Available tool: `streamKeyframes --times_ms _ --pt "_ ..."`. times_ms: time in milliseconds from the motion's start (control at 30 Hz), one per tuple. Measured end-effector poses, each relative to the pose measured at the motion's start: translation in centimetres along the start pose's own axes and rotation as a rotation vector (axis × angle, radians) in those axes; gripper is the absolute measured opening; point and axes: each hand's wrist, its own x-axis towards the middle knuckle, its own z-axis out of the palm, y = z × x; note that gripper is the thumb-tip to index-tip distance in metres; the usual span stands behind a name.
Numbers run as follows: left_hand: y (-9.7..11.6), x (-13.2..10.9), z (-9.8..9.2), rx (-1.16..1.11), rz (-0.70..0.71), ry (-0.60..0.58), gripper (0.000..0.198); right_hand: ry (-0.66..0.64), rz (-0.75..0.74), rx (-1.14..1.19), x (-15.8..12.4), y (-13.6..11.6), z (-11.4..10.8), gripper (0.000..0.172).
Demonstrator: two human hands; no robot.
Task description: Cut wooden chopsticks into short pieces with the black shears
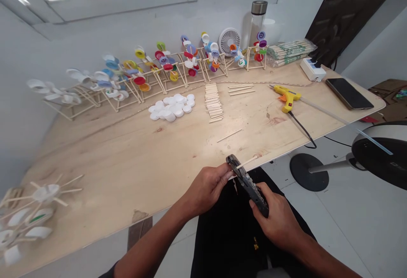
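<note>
My right hand [276, 214] is wrapped round the handles of dark cutting pliers [246, 182] at the table's front edge, above my lap. A thin wooden stick [247, 162] runs across the pliers' jaws and sticks out to the right. My left hand [208, 186] pinches the stick's other end close beside the jaws; its fingertips hide that end. A single stick [229, 136] lies on the table just beyond. Farther back is a neat row of short sticks [213, 104], with a few longer sticks [241, 88] to its right.
White bottle caps [171, 107] lie in a cluster. Stick frames with coloured cap wheels [165, 63] line the wall. A yellow glue gun [288, 96], phone [349, 93] and power strip [313, 69] sit right. Cap-and-stick wheels [46, 193] lie front left. A black fan [381, 155] stands beside the table.
</note>
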Motion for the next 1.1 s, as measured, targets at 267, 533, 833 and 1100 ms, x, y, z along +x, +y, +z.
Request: streamKeyframes --times_ms 267,533,833,1100 --pt "-0.2 0.3 -0.7 -0.427 -0.170 -0.145 0.031 0.001 -0.018 0.034 0.3 -0.3 0.0 0.015" --pt "-0.3 0.5 -0.9 -0.352 -0.113 -0.108 0.030 -0.030 0.024 0.024 0.6 -0.3 0.4 0.004" --pt "-1.1 0.0 1.4 0.509 -0.017 0.165 0.023 -0.091 0.119 0.214 1.0 -1.1 0.5 0.009" --pt "-2.5 0.4 2.4 0.777 0.165 0.337 0.021 -0.109 0.155 0.208 1.5 -0.9 0.5 0.010"
